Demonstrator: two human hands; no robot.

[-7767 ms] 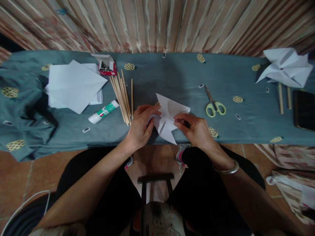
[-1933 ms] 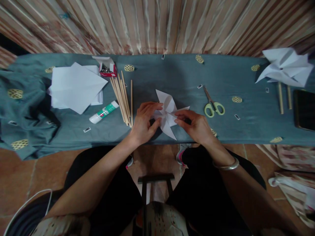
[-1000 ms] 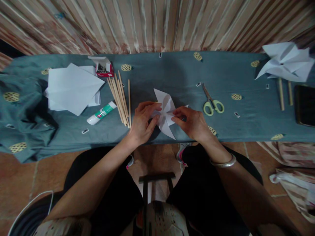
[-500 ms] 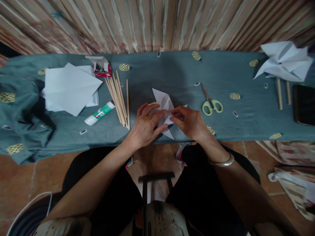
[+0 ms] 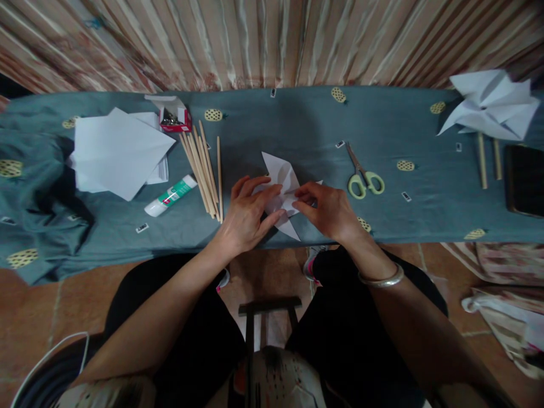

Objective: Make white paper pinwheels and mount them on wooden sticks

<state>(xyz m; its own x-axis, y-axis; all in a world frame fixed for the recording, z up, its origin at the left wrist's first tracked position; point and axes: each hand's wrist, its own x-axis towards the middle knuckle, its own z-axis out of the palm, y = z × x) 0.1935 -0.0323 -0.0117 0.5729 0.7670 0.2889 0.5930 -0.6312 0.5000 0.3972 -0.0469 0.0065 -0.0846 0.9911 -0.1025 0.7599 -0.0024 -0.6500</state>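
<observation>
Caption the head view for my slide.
Left hand and right hand on a folded white paper pinwheel, between wooden sticks and green-handled scissors.

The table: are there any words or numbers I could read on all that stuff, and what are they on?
No word, brand or number is clear enough to quote.
White tube: marks on its green label, too blurred to read.
Red box: a small pale label on its side, too small to read.
Tablecloth: little black-and-white printed patches, too small to read.
Folded white paper: no writing shows.
</observation>
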